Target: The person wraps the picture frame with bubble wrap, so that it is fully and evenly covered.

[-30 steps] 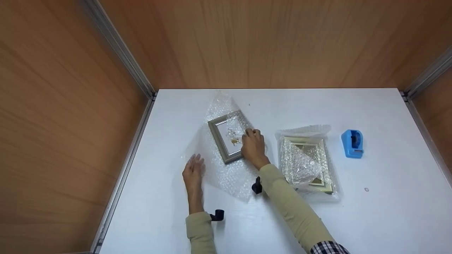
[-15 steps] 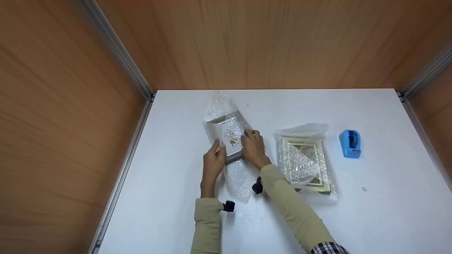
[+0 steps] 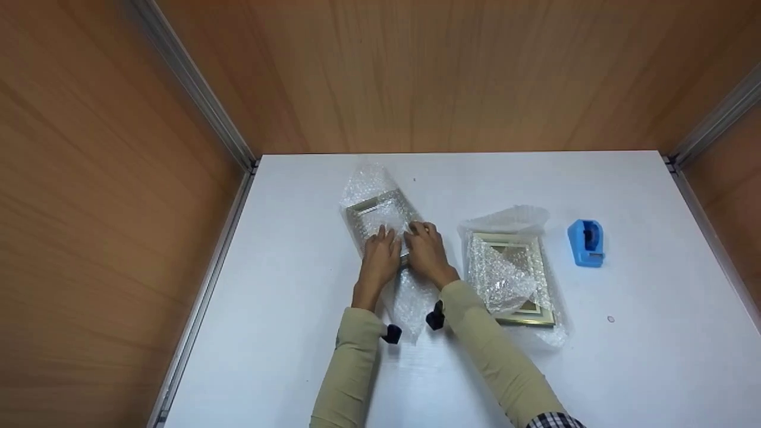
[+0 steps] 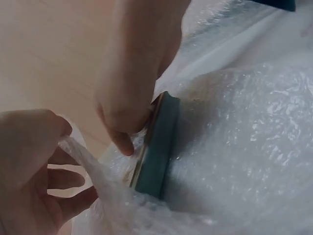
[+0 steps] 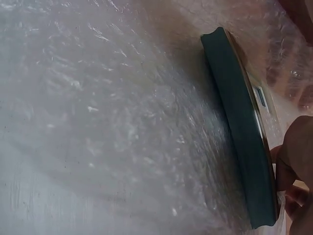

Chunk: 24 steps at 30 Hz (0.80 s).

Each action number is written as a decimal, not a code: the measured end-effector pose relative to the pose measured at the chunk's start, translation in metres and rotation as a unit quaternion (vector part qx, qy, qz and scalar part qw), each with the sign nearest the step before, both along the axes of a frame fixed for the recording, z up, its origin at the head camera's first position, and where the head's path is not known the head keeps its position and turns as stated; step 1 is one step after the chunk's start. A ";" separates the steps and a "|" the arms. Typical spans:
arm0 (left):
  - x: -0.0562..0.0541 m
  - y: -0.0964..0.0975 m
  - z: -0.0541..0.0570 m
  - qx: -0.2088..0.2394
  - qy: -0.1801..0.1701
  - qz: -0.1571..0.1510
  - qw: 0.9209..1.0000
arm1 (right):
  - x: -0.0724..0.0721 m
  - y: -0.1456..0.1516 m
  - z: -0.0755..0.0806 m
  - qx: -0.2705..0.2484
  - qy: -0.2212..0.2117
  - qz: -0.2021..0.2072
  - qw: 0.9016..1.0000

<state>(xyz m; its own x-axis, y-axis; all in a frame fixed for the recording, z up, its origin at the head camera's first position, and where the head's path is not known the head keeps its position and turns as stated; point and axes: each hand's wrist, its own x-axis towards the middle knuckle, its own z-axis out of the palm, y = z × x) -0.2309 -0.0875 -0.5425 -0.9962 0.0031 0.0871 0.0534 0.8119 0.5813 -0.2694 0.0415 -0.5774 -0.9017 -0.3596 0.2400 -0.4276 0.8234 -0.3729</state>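
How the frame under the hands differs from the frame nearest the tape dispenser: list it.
The frame under the hands lies slanted; the frame nearest the tape dispenser lies nearly square to the table.
The first has a greyer border, the second a pale gold one.
Left hand and right hand are at the first; neither is at the second.
Both lie in bubble wrap.

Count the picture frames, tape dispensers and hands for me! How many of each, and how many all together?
Hands: 2 (left hand, right hand)
Picture frames: 2 (left picture frame, gold-edged right picture frame)
Tape dispensers: 1 (blue tape dispenser)
Total: 5
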 end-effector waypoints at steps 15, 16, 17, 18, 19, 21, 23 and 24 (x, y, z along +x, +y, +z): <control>-0.012 0.003 -0.008 -0.132 -0.027 -0.085 0.987 | 0.003 0.017 -0.001 -0.184 -0.086 0.013 0.979; -0.012 0.002 -0.007 -0.132 -0.032 -0.085 0.987 | 0.004 0.019 0.000 -0.199 -0.088 0.006 0.976; -0.013 0.001 -0.007 -0.134 -0.032 -0.085 0.987 | 0.005 0.021 0.002 -0.209 -0.089 -0.003 0.974; -0.013 0.000 -0.007 -0.139 -0.031 -0.083 0.986 | 0.006 0.023 0.003 -0.217 -0.091 -0.013 0.972; -0.013 -0.001 -0.006 -0.143 -0.028 -0.079 0.986 | 0.008 0.025 0.006 -0.221 -0.095 -0.022 0.971; -0.013 -0.003 -0.007 -0.153 -0.018 -0.070 0.986 | 0.012 0.029 0.012 -0.221 -0.102 -0.036 0.969; -0.013 -0.004 -0.007 -0.163 -0.005 -0.061 0.985 | 0.018 0.032 0.019 -0.200 -0.108 -0.041 0.973; -0.014 -0.005 -0.007 -0.163 -0.002 -0.056 0.985 | 0.022 0.034 0.023 -0.189 -0.112 -0.037 0.975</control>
<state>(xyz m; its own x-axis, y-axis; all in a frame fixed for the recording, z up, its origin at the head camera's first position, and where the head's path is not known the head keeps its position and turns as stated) -0.2445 -0.0921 -0.5493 -0.9882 0.1407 0.0599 0.1521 0.9448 0.2901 -0.2477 0.0753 -0.5540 -0.9670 -0.2157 0.1359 -0.2446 0.6348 -0.7330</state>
